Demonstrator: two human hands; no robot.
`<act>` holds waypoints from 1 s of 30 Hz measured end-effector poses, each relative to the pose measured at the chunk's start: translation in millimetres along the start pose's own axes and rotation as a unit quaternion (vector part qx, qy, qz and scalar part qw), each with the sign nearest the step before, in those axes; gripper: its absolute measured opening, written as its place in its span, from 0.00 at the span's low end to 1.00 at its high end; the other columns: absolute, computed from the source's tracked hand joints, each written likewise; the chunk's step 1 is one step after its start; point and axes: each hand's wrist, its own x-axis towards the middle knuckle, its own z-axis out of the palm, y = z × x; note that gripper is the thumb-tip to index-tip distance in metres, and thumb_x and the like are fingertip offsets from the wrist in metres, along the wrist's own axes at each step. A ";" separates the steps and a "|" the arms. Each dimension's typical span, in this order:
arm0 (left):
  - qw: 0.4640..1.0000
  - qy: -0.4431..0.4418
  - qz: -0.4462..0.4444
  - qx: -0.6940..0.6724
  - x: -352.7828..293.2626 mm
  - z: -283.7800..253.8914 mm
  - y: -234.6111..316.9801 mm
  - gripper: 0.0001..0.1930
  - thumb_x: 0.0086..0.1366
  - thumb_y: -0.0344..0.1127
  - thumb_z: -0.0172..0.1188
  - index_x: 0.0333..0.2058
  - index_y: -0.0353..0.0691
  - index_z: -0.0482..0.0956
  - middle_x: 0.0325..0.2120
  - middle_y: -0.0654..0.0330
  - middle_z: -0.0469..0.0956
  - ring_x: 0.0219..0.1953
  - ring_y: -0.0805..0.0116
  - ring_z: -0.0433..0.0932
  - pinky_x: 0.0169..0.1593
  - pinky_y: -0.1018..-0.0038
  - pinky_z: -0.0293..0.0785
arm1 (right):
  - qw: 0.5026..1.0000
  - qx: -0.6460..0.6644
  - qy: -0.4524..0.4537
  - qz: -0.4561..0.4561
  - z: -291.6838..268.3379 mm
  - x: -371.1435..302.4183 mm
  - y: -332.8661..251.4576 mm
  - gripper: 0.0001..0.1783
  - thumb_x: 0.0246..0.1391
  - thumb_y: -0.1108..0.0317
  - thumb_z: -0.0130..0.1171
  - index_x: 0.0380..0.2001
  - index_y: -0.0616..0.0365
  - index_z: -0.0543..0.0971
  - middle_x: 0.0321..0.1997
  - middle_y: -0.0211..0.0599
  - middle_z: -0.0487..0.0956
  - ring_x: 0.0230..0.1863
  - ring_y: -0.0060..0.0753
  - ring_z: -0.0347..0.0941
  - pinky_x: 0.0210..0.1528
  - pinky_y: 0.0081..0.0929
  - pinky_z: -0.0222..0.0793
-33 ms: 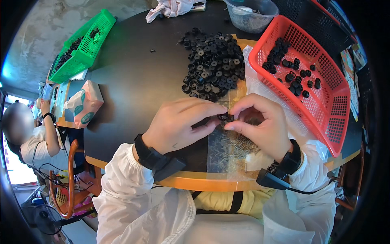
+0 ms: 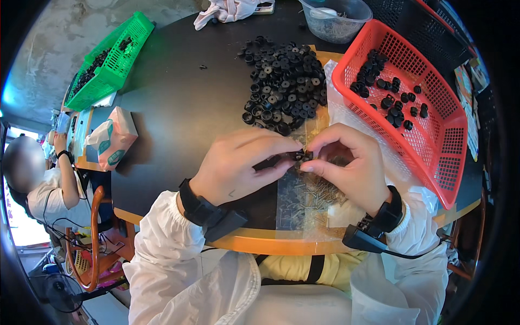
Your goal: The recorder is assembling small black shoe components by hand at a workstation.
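Observation:
Between the fingertips of both hands, just above the table, is a small round black plastic part (image 2: 301,155). My left hand (image 2: 244,160) pinches it from the left with thumb and forefinger. From the other side, the thumb and forefinger of my right hand (image 2: 349,165) close on the same part; the fingers partly cover it. Under and in front of the hands, many small metal pins (image 2: 309,200) lie scattered on a clear sheet. Just beyond the hands is a heap of black plastic caps (image 2: 284,81), some hollow, some with a centre hole.
To the right, a red plastic basket (image 2: 452,146) holds several black parts. A clear tub (image 2: 338,27) stands at the back, beside black crates (image 2: 417,32). On the left are a tissue pack (image 2: 116,138) and a green basket (image 2: 116,65) with black pieces. A person (image 2: 54,189) sits far left.

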 end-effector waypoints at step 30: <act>0.991 0.044 -0.047 -0.115 -1.1 3.9 4.5 0.15 0.46 0.18 0.70 0.35 0.33 0.81 0.34 0.53 0.82 0.37 0.62 0.82 0.41 0.72 0.79 | 0.999 0.005 0.004 -0.049 -0.1 -1.4 2.0 0.14 0.42 0.74 0.73 0.34 0.60 0.80 0.33 0.30 0.79 0.29 0.17 0.74 0.31 0.16 0.70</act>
